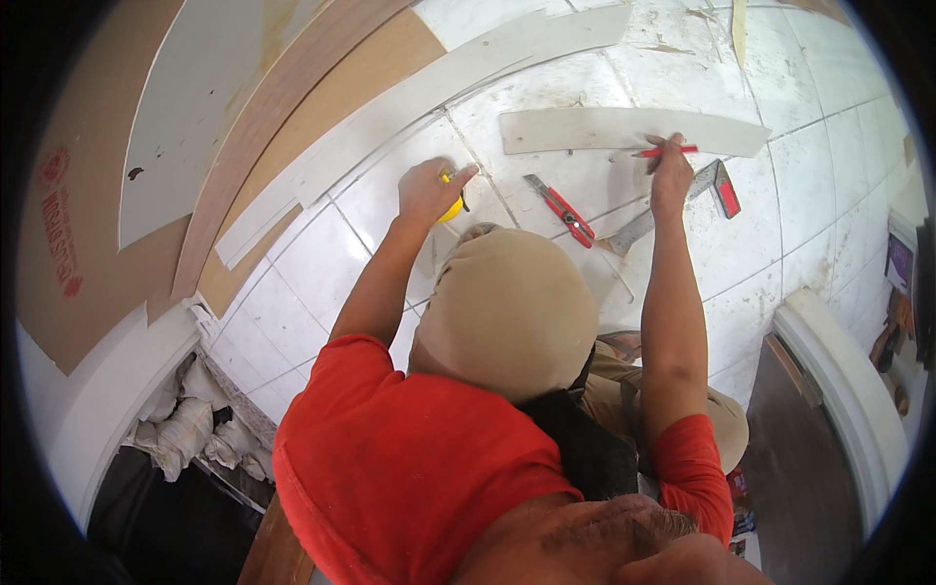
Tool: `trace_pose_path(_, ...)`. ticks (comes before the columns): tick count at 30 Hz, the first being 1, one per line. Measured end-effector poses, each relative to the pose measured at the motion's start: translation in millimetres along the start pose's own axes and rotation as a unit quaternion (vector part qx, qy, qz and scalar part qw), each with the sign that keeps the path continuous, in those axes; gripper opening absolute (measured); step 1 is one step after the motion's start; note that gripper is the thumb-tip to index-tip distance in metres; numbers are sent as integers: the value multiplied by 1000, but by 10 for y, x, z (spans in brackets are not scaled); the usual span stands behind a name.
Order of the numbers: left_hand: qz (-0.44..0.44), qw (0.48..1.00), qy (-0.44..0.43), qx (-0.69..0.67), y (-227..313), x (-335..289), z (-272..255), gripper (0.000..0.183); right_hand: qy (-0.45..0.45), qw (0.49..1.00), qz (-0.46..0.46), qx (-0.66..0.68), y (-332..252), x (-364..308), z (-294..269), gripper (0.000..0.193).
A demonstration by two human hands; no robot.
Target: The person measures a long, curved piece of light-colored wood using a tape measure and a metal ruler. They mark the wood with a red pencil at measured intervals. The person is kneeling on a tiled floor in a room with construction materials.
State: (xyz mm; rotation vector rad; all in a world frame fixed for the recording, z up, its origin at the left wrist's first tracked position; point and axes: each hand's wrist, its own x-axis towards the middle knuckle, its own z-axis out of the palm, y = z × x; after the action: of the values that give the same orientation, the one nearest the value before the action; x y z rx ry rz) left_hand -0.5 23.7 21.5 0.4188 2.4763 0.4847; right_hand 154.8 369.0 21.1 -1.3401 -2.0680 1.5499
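Note:
My left hand [429, 190] is closed around a yellow tape measure [451, 209], just above the tiled floor. My right hand [671, 174] grips a red pencil [687, 149] over a pale, narrow strip of board [565, 130] lying flat on the tiles. A red utility knife [567, 216] rests on the floor between my two hands. Partly covered by my right wrist is a try square with a grey metal blade [636, 232] and a red-marked handle [726, 190]. My knee, in tan trousers, is raised between my arms.
Long pale strips [390, 107] and brown boards [322, 93] lie to the left on the tiled floor [317, 258]. A large brown sheet with red print [97, 175] is farther left. White sacks [190, 424] sit at the lower left. A dark panel [799, 429] is at the right.

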Motion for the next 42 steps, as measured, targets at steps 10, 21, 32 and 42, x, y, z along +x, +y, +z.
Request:
trace_pose_path(10, 262, 952, 158, 15, 501, 447, 398, 76, -262, 962, -52, -65, 95, 90, 546, 24)
trace_pose_path(21, 244, 964, 97, 40, 435, 550, 512, 67, -283, 955, -47, -69, -48, 25, 586, 17)
trace_pose_path(32, 242, 965, 90, 47, 428, 540, 499, 66, -266, 957, -77, -89, -34, 12, 599, 19)
trace_pose_path(42, 303, 945, 106, 55, 514, 705, 592, 67, 248, 968, -36, -15, 169, 185, -108, 49)
